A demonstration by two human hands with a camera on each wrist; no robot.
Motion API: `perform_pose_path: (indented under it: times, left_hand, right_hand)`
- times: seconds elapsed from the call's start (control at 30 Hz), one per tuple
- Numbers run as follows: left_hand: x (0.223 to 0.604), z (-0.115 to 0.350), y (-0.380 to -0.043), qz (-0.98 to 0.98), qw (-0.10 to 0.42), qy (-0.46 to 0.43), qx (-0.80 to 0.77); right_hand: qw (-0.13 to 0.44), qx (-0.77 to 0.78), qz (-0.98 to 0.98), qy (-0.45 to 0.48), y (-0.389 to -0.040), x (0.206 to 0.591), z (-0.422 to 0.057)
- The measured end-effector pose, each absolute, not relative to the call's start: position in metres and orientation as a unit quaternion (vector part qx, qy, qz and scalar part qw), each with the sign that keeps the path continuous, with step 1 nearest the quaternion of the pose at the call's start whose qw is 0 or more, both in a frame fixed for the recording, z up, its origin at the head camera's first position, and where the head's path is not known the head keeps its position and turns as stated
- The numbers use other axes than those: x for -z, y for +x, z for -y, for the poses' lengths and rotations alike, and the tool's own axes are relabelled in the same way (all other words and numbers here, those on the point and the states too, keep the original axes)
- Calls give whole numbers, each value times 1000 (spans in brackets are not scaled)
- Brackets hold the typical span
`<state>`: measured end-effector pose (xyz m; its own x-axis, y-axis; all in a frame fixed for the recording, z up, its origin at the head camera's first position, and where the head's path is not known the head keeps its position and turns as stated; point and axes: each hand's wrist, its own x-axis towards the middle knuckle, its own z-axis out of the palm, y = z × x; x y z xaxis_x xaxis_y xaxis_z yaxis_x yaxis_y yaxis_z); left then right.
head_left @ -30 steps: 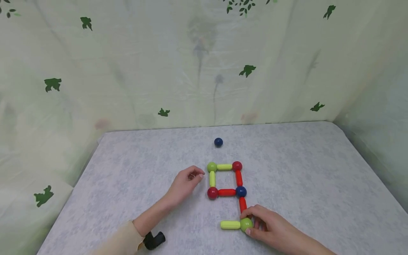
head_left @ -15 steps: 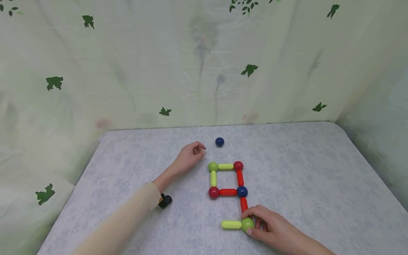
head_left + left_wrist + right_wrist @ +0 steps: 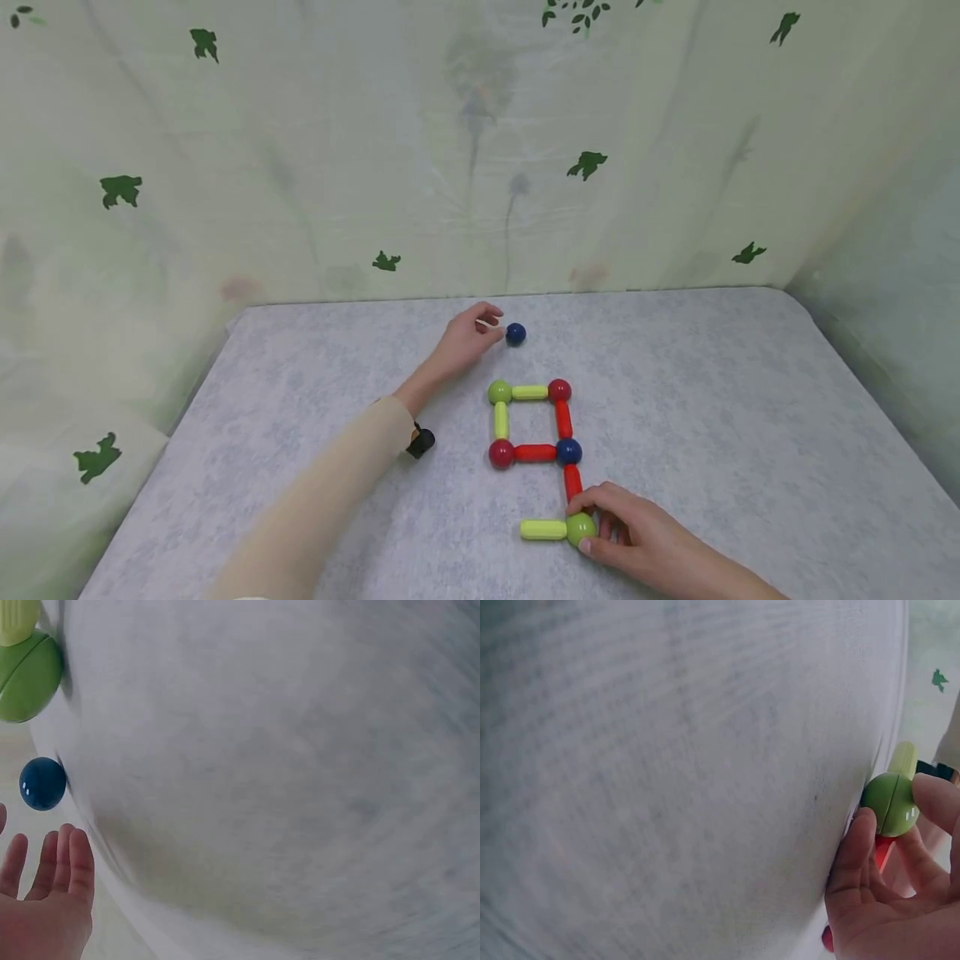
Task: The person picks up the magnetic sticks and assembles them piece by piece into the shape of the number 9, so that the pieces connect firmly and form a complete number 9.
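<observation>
My left hand (image 3: 467, 337) reaches to the far part of the table, its thumb tip right beside a loose dark blue ball (image 3: 515, 334). In the left wrist view the fingers (image 3: 81, 870) are spread and nothing lies between them; the blue ball (image 3: 43, 784) sits just beyond. My right hand (image 3: 637, 533) pinches a green ball (image 3: 581, 529) between thumb and fingers. From that ball a yellow-green rod (image 3: 543, 530) points left, and a red rod (image 3: 572, 483) runs up to a blue ball (image 3: 569, 451) at the corner of a square of rods and balls.
The square has a green ball (image 3: 500, 392) and a red ball (image 3: 559, 391) at its far corners, and another red ball (image 3: 502, 454) near left. A pale grey cloth covers the table (image 3: 712, 433). Behind it hangs a curtain (image 3: 315, 167) with green leaf shapes.
My left hand has moved away from the square's left side, forward and right to the loose blue ball. The right hand keeps its pinch on the green ball.
</observation>
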<state>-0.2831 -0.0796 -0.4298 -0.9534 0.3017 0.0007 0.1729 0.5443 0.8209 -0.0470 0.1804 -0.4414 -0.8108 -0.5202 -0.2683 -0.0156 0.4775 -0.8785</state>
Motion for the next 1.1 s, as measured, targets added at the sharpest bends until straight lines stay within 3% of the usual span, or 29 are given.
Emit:
perform_pose_path:
  times: [0.2, 0.67, 1.1]
  left_hand:
    - [428, 65, -286, -892, 105, 154, -411]
    - [431, 51, -278, -915, 88, 128, -373]
    - [428, 90, -265, -889, 73, 98, -442]
  right_hand:
    - [273, 476, -822, -149, -48, 441, -180]
    - [289, 494, -806, -149, -47, 442, -178]
    - [277, 488, -812, -163, -47, 441, -177]
